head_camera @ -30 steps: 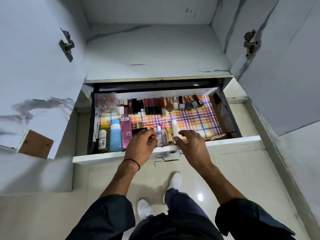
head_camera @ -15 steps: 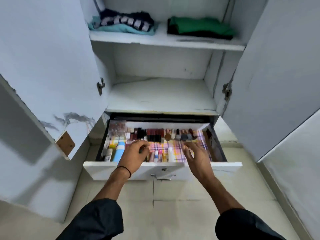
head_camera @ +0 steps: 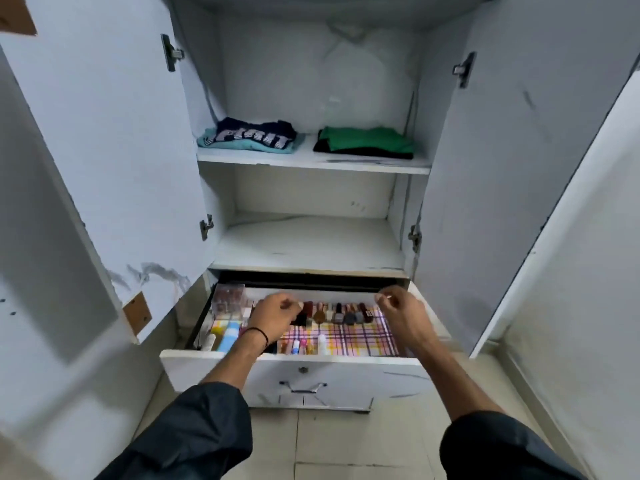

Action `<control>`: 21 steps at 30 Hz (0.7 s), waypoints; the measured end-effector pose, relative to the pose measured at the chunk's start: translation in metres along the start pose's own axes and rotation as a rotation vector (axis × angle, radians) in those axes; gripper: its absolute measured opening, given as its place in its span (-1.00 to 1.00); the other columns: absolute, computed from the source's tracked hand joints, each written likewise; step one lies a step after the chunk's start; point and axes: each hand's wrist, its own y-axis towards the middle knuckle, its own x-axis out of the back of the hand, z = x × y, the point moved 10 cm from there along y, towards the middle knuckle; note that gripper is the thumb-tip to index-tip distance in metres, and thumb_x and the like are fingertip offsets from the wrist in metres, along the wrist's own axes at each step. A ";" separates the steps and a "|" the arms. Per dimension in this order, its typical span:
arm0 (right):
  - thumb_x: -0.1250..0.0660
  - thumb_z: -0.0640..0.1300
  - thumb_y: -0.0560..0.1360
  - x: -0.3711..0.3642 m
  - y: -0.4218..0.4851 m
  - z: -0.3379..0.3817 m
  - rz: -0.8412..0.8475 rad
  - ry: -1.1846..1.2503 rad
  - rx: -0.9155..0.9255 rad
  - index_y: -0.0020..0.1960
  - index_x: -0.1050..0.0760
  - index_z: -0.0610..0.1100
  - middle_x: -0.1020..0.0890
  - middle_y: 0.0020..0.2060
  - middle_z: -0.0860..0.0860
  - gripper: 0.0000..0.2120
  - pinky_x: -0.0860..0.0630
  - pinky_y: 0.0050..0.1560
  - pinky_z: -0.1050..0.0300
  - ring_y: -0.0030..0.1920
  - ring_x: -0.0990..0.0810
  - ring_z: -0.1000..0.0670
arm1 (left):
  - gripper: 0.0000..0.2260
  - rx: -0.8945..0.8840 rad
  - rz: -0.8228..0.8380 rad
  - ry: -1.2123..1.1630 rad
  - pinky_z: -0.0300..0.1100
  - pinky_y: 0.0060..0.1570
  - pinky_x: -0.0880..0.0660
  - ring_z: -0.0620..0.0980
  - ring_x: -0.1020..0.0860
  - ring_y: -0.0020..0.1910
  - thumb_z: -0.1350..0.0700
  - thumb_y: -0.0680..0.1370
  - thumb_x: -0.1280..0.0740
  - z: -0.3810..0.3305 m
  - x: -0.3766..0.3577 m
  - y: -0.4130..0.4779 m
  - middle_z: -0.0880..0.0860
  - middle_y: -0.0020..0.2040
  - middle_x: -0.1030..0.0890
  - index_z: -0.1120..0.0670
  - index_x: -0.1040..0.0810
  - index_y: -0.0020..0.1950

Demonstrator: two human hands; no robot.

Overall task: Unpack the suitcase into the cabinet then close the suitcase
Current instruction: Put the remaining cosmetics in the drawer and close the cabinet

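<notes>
2 hands are hovering over the open drawer (head_camera: 346,375) of the cabinet (head_camera: 311,244).
The left hand (head_camera: 275,318) is curling at the bottle row's (head_camera: 346,315) 9 o'clock, the right hand (head_camera: 403,315) at 3 o'clock; any grip cannot be told.

Middle shelf (head_camera: 308,244) bare; drawer (head_camera: 353,367) back row crowded.

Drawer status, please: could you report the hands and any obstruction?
Left hand, right hand curled over open drawer; grip unclear. Cosmetics rowed inside. No obstruction seen.
</notes>
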 end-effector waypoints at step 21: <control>-0.28 -0.10 0.62 -0.204 0.046 -0.094 0.248 -0.052 -0.337 0.62 0.10 -0.07 -0.49 0.37 -0.21 -0.27 -0.50 0.28 -0.10 0.30 -0.52 -0.22 | -0.89 0.290 -0.047 -0.068 -0.25 0.00 -0.39 0.00 -0.53 0.03 0.23 0.58 -0.33 0.159 -0.019 0.076 0.06 0.00 -0.59 0.19 -0.57 0.09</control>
